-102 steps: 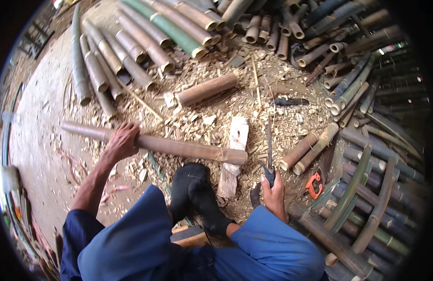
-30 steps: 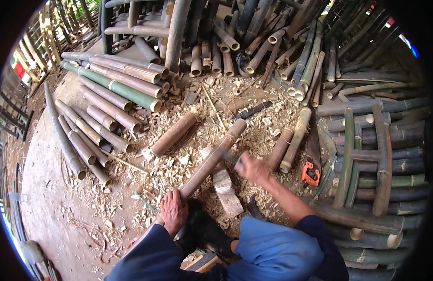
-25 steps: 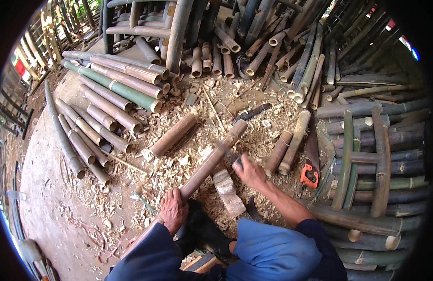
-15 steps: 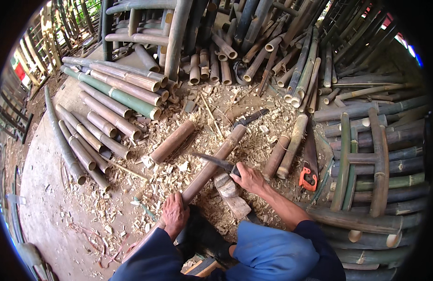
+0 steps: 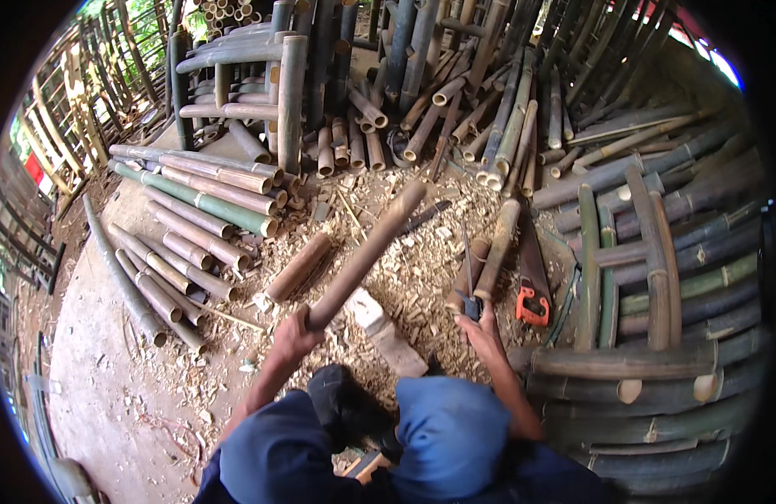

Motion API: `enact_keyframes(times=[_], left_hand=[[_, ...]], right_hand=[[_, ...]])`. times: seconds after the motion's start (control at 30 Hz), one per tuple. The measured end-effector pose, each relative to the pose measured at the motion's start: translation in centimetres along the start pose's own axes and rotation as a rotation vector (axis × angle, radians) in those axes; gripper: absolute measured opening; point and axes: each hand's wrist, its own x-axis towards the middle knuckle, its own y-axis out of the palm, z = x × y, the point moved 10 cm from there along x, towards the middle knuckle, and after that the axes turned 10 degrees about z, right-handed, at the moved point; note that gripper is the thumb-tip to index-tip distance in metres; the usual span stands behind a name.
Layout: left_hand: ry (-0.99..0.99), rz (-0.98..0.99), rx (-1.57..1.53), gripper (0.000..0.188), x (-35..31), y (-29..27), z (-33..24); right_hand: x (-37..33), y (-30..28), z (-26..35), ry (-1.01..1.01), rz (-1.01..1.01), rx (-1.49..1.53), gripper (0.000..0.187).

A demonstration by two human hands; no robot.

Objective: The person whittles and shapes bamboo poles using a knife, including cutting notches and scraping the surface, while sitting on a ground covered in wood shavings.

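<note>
My left hand (image 5: 295,334) is closed around the near end of a brown bamboo pole (image 5: 371,252). The pole slants up to the right, lifted over the shavings, its far end slightly blurred. In my right hand (image 5: 484,332) is a knife (image 5: 471,306) with a dark handle, its thin blade pointing away from me in front of two bamboo pieces (image 5: 500,252). Between my hands lies a pale wooden block (image 5: 389,338) on the ground. A short, thick bamboo piece (image 5: 299,267) rests just beyond my left hand.
Wood shavings (image 5: 405,281) cover the ground. Cut bamboo poles (image 5: 211,202) lie in a row at left. A saw with an orange handle (image 5: 532,307) is right of my right hand. Bamboo frames (image 5: 657,269) are stacked at right, and another frame (image 5: 291,109) stands at the back.
The bamboo pole has come up off the block, and my left hand now grips its near end. My right hand has moved right, swinging the knife away from the pole.
</note>
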Motion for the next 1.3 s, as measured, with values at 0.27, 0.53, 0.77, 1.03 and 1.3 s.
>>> enact_keyframes(times=[0.27, 0.53, 0.77, 1.03, 1.3], left_hand=[[0.558, -0.236, -0.316, 0.049, 0.4, -16.5, -25.2], [0.98, -0.266, -0.71, 0.059, -5.8, -21.2, -36.2], [0.902, -0.37, -0.763, 0.055, -10.3, -27.6, -33.5], [1.192, 0.114, -0.775, 0.041, -17.4, -20.9, -31.3], [1.23, 0.144, -0.452, 0.055, -25.0, -15.1, -32.5]], right_hand=[[-14.4, 0.5, -2.0, 0.183, 0.029, 0.349, 0.023], [-18.8, 1.9, -5.1, 0.239, 0.025, 0.41, 0.033], [-19.1, 3.5, -5.9, 0.119, 0.025, 0.201, 0.038], [-17.4, 5.5, 0.7, -0.032, 0.095, 0.002, 0.039], [-17.3, 9.5, 10.6, -0.106, 0.264, -0.204, 0.047]])
